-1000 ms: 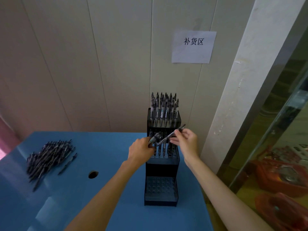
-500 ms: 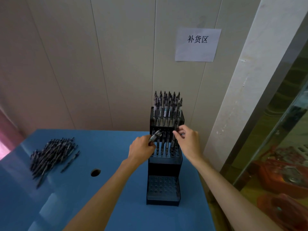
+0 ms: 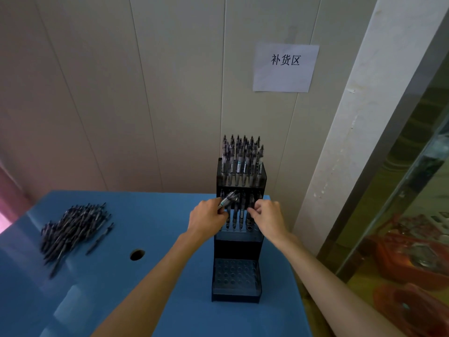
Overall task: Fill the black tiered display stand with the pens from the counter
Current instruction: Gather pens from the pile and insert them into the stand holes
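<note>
Between both hands [image 3: 239, 216]: stand's [image 3: 237, 246] middle-tier pens [image 3: 238, 216].

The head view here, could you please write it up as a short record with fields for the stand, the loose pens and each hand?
Stand: black tiered display stand at the counter's right side
Top tier: full of upright pens
Middle tier: partly filled
Bottom tier: empty holes
Loose pens: pile of pens on the counter's left
Left hand: grips a few pens
Right hand: pinches a pen at the middle tier
</note>
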`<state>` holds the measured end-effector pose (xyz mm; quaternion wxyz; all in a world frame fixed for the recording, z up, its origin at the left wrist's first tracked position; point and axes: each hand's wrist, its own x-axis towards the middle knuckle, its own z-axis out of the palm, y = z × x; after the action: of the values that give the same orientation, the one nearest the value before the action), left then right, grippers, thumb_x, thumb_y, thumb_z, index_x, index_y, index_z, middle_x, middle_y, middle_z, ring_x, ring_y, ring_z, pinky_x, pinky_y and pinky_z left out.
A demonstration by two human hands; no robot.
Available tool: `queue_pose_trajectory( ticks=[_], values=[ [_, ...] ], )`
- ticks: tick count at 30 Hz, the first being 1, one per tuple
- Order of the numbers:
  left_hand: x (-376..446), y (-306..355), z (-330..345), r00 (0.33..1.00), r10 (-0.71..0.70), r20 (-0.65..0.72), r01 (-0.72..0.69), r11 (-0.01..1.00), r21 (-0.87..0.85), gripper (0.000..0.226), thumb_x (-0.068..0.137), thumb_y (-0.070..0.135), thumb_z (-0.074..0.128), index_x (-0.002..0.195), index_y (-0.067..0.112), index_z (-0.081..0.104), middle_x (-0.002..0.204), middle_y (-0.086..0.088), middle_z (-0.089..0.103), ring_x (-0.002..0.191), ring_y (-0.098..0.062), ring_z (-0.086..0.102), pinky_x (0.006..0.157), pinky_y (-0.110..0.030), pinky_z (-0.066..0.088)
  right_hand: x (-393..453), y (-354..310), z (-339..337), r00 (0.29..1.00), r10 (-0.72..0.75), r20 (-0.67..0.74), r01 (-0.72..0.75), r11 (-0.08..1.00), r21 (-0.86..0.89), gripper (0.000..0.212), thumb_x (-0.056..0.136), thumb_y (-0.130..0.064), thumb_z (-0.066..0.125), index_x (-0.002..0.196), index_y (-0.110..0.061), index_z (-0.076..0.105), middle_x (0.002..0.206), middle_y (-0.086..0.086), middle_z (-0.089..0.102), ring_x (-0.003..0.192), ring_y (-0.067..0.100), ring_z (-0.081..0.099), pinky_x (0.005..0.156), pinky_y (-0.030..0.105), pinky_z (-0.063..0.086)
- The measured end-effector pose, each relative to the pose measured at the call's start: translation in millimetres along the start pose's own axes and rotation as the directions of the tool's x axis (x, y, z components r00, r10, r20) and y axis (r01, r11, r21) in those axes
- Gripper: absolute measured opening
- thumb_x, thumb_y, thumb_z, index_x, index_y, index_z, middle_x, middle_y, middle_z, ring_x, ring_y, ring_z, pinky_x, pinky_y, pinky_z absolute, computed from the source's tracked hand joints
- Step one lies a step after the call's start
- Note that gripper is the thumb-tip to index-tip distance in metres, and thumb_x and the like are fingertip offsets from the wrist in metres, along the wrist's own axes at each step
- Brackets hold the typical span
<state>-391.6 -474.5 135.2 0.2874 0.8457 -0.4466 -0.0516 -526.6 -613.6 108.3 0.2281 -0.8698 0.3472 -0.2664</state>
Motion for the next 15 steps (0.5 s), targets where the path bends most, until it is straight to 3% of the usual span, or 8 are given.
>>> queue_pose_trajectory(
  ticks=[7,12,15],
  values=[
    [2.9,1.7,-2.3,1.000,-0.002,-0.003,0.002,1.000,-0.029,0.028,0.085,0.014,0.054,0.065,0.020,0.035,0.058,-0.001,0.044,0.052,-0.020,0.036,0.050,-0.027,0.026,-3.6,-3.5,-3.4,0.999,0.044,0.006,-0.044,0.998,0.036,0.022,0.086,-0.023,0.079,0.072,-0.010,0.069,0.058,-0.001,0.067,0.054,0.008,0.064,0.059,0.021,0.052],
    [2.3,3.2,0.8,1.000,0.012,-0.001,-0.012,0.996,-0.087,0.032,0.086,0.019,0.057,0.064,0.019,0.033,0.055,0.001,0.038,0.051,-0.019,0.032,0.050,-0.028,0.024,-8.5,-7.9,-10.7,0.995,0.097,0.006,-0.097,0.995,-0.024,0.027,0.088,-0.027,0.075,0.063,-0.018,0.067,0.052,-0.005,0.065,0.050,0.010,0.063,0.067,0.027,0.059],
    [2.8,5.7,3.9,1.000,0.014,0.007,-0.013,0.991,-0.133,0.034,0.083,0.022,0.060,0.063,0.019,0.033,0.055,0.002,0.039,0.052,-0.018,0.033,0.050,-0.028,0.024,-12.3,-20.4,-17.4,0.982,0.100,0.163,-0.133,0.970,0.202,0.015,0.087,-0.025,0.075,0.073,-0.020,0.073,0.063,-0.004,0.072,0.059,0.011,0.069,0.067,0.030,0.060]
  ],
)
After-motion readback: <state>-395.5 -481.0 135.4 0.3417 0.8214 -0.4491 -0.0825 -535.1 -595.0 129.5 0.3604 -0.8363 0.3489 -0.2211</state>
